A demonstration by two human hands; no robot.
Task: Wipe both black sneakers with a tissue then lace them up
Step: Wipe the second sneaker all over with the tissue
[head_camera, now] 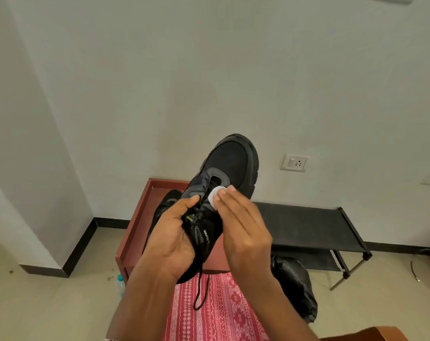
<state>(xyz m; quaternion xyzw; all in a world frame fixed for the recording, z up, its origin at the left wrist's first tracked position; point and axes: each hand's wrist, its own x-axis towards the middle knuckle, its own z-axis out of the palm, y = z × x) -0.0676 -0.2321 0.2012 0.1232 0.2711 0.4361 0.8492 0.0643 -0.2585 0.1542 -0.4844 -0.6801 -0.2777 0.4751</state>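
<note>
While left hand [174,237] fingers curl round sneaker [231,161] heel, right hand [243,230] straight fingers press tissue [213,194] against upper.

A single head-worn camera looks forward and slightly down. The sneaker [231,163] sits close before it, the wall [159,70] behind.

black bag [294,286] right, bottle [120,285] left

The black mesh sneaker [231,163] carries grey lace panels, white lettering and a yellow-green tag. On it, a white tissue pad [213,195]. Below the sneaker, red cloth with white geometric bands [221,313]; behind it, a reddish-brown surface [132,237].
</note>
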